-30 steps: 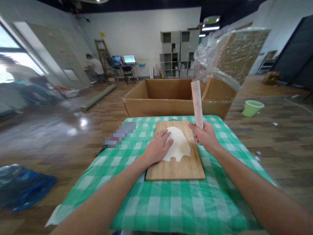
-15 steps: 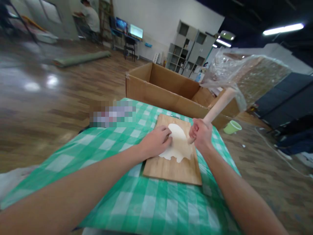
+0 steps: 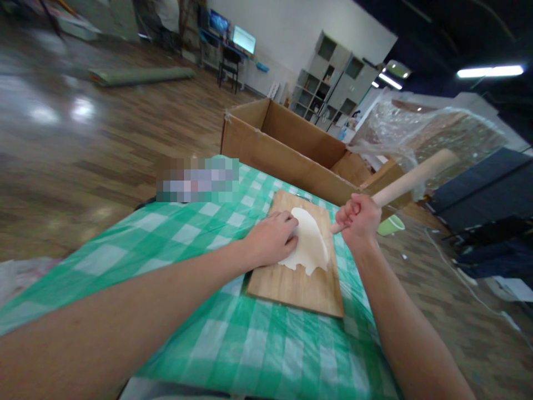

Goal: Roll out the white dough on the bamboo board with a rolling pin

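My right hand [image 3: 360, 219] is wrapped round a pale wooden rolling pin [image 3: 410, 180], near its lower end. The pin is raised and tilted, its long part pointing up and to the right, its lower tip by the right edge of a wooden board [image 3: 296, 291]. A thin, flat sheet of white dough [image 3: 310, 244] with a ragged near edge lies on that board. At the dough's left side is my left hand [image 3: 275, 236], fingers bent and thumb near them, closed on its edge. The palm side and the dough under it are hidden.
A green-and-white checked cloth [image 3: 233, 339] covers the table under the board. Beyond its far edge stands a large open cardboard box [image 3: 287, 155]. A green bin [image 3: 390, 225] is on the floor to the right. A blurred-out item [image 3: 197, 180] lies at the table's far left.
My right hand has moved right with the rolling pin, off the dough's right side, and the pin now leans further right. My left hand stays at the dough's left edge. The whole view has shifted slightly.
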Tool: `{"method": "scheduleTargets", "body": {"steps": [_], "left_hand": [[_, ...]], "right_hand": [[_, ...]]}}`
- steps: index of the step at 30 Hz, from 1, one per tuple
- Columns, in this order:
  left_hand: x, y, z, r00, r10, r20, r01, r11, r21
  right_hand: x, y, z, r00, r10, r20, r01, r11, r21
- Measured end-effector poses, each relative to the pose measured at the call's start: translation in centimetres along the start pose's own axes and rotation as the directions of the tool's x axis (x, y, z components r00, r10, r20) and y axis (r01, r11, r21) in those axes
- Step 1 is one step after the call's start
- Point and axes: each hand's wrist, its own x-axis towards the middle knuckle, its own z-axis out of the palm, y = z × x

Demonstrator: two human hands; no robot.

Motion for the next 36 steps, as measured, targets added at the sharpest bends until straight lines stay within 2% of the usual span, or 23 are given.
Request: {"method": "scheduleTargets", "body": {"steps": [2, 4, 7, 13, 17, 21, 30, 36], "left_hand": [[0.0, 0.0, 0.0, 1.0, -0.001, 0.006, 0.001, 1.0, 0.018], [0.0, -0.1, 0.0, 1.0, 0.001, 0.009, -0.001, 1.0, 0.031], [0.0, -0.1, 0.1, 1.0, 0.01, 0.013, -0.011, 0.999, 0.042], [0.0, 0.0, 0.1, 1.0, 0.007, 0.015, -0.007, 0.999, 0.046], [0.0, 0.1, 0.0, 1.0, 0.001, 0.016, -0.001, 0.999, 0.043], [0.0, 0.2, 0.1, 1.0, -0.002, 0.011, 0.002, 0.999, 0.041], [-0.1, 0.0, 0.2, 1.0, -0.014, 0.002, 0.013, 0.999, 0.031], [-0.1, 0.0, -0.1, 1.0, 0.002, 0.025, -0.003, 0.999, 0.047]], "right_hand": [[0.0, 0.5, 0.0, 1.0, 0.009, -0.026, -0.009, 1.0, 0.016], [-0.2, 1.4, 0.1, 0.995, 0.073, -0.07, -0.074, 0.997, -0.023], [0.0, 2.2, 0.0, 0.991, 0.122, -0.053, -0.123, 0.992, -0.026], [2.0, 1.6, -0.6, 0.999, 0.012, -0.042, -0.011, 1.0, 0.014], [1.4, 3.1, -0.2, 0.999, 0.033, 0.022, -0.032, 0.998, -0.058], [0.8, 4.2, -0.3, 0.998, 0.027, 0.058, -0.023, 0.998, -0.058], [1.2, 4.4, -1.0, 0.991, 0.097, 0.088, -0.097, 0.995, 0.005], [2.2, 2.5, -1.8, 0.995, 0.083, 0.057, -0.085, 0.996, 0.034]]}}
